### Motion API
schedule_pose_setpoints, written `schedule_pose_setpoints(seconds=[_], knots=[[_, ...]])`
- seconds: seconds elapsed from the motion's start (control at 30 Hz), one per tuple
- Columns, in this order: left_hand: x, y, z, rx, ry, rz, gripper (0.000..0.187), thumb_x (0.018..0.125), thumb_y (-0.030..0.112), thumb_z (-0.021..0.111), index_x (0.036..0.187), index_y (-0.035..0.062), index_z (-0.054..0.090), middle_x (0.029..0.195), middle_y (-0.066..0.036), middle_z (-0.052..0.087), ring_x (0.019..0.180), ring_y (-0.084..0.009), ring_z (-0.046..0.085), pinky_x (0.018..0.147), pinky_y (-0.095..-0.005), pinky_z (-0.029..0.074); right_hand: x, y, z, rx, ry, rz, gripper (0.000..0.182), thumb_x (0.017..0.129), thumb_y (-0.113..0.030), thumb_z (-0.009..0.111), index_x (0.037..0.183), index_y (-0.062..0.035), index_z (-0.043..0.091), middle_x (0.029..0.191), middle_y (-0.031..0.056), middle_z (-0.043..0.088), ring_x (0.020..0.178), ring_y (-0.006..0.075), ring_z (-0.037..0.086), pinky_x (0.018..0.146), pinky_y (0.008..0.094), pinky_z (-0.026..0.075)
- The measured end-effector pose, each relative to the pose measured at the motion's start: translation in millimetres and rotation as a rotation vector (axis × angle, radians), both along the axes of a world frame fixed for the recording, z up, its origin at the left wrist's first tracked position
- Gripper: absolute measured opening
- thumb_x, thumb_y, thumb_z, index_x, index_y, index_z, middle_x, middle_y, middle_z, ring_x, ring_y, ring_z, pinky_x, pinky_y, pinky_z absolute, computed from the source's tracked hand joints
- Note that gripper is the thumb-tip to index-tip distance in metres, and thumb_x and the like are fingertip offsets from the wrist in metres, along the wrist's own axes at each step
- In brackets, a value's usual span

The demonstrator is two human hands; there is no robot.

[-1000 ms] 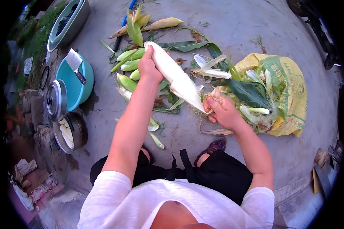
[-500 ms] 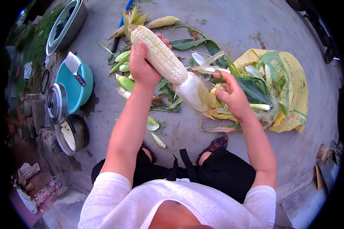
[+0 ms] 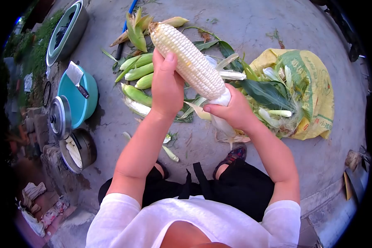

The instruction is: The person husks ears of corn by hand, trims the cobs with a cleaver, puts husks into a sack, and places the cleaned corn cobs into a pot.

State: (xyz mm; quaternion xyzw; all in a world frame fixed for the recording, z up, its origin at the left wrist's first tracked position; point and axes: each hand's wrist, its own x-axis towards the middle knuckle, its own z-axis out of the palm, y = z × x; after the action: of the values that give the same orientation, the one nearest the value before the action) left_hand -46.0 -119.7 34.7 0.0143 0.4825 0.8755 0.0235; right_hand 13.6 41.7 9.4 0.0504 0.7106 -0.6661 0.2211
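Observation:
A white ear of corn (image 3: 192, 62) slants up to the left in front of me, its kernels bare and its tip brownish. My left hand (image 3: 168, 84) is closed around its side, thumb on the kernels. Around the base, where pale peeled husk (image 3: 223, 99) folds back, my right hand (image 3: 234, 109) is closed. Behind my left hand, several green unhusked ears (image 3: 138, 74) lie on the ground. Loose husk leaves (image 3: 137, 35) lie beyond the tip.
A yellow woven sack (image 3: 320, 97) with leaves and silk lies at right. To the left stand a turquoise basin (image 3: 91, 93) with a cleaver (image 3: 75, 75) across it, a metal lid (image 3: 60, 118) and a pot (image 3: 87, 149) holding pale corn. A larger tub (image 3: 76, 37) sits farther back.
My right hand has closed on the base of the ear; it was open beside the husk before. The husk is pulled farther down, and the leaves at the tip are off the ear.

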Motion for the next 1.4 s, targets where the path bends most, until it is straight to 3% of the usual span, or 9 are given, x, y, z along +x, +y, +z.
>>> schedule_pose_setpoints(seconds=[0.1,0.17,0.3,0.63,0.97,1.27,1.33,1.37,1.4], knots=[[18,1,18,-0.102,0.010,-0.051,0.053,0.082,0.015,0.049,0.128,0.0026,0.028,0.123,-0.016,0.046,0.111,-0.0301,0.049,0.096,-0.0418,0.039,7,3,24,0.154,0.057,0.010,0.057,0.065,-0.019,0.079,0.113,-0.0022,0.052,0.102,0.0059,0.061,0.089,0.0133,0.058,0.079,0.0291,0.046],[23,0,27,-0.094,0.050,-0.096,0.066,0.073,0.011,0.057,0.130,0.0018,0.025,0.123,-0.020,0.045,0.111,-0.0320,0.050,0.097,-0.0441,0.038,10,6,28,0.308,0.280,-0.017,0.050,0.063,-0.029,0.079,0.098,-0.0023,0.053,0.088,0.0127,0.063,0.078,0.0228,0.063,0.069,0.0335,0.048],[32,-4,45,-0.015,0.085,-0.199,0.077,0.075,0.001,0.056,0.135,0.0042,0.008,0.123,-0.014,0.036,0.113,-0.0215,0.042,0.098,-0.0376,0.035,13,9,48,0.452,0.438,-0.011,0.048,0.061,-0.028,0.080,0.091,-0.0046,0.052,0.080,0.0130,0.063,0.073,0.0295,0.064,0.063,0.0362,0.050],[51,-1,78,0.005,0.025,-0.174,0.078,0.073,0.000,0.058,0.133,0.0024,0.009,0.124,-0.014,0.035,0.114,-0.0222,0.041,0.097,-0.0368,0.034,22,14,63,0.595,0.682,-0.038,0.052,0.054,-0.022,0.082,0.092,-0.0042,0.052,0.076,0.0109,0.062,0.067,0.0281,0.064,0.059,0.0344,0.050],[52,-3,78,0.023,0.083,-0.173,0.078,0.069,0.001,0.057,0.132,0.0015,0.011,0.121,-0.015,0.037,0.111,-0.0223,0.044,0.094,-0.0355,0.038,28,13,72,0.585,0.716,-0.002,0.052,0.054,-0.021,0.082,0.091,-0.0035,0.051,0.076,0.0103,0.061,0.065,0.0277,0.063,0.058,0.0346,0.050],[39,1,62,0.008,0.193,-0.195,0.073,0.070,0.007,0.059,0.130,0.0010,0.018,0.117,-0.015,0.043,0.107,-0.0214,0.047,0.093,-0.0359,0.040,24,13,64,0.643,0.779,-0.039,0.050,0.055,-0.021,0.082,0.091,-0.0039,0.052,0.075,0.0098,0.059,0.065,0.0283,0.061,0.058,0.0352,0.049],[36,5,57,0.007,0.041,-0.112,0.070,0.069,0.027,0.065,0.126,-0.0020,0.037,0.121,-0.022,0.050,0.112,-0.0377,0.050,0.096,-0.0483,0.040,18,18,58,0.724,0.831,-0.059,0.048,0.057,-0.021,0.081,0.091,-0.0038,0.053,0.076,0.0100,0.059,0.068,0.0292,0.060,0.059,0.0361,0.048],[33,7,52,0.064,0.075,-0.114,0.065,0.078,0.037,0.060,0.125,-0.0010,0.037,0.121,-0.022,0.050,0.116,-0.0399,0.047,0.098,-0.0504,0.038,15,19,54,0.744,0.887,-0.068,0.048,0.059,-0.020,0.080,0.094,-0.0034,0.052,0.077,0.0103,0.059,0.071,0.0294,0.060,0.061,0.0366,0.048],[33,8,51,0.066,0.076,-0.124,0.065,0.078,0.037,0.060,0.125,-0.0010,0.037,0.121,-0.022,0.050,0.116,-0.0399,0.047,0.098,-0.0504,0.038,12,19,52,0.750,0.885,-0.077,0.048,0.059,-0.020,0.080,0.094,-0.0034,0.052,0.077,0.0103,0.059,0.071,0.0294,0.060,0.061,0.0366,0.048]])
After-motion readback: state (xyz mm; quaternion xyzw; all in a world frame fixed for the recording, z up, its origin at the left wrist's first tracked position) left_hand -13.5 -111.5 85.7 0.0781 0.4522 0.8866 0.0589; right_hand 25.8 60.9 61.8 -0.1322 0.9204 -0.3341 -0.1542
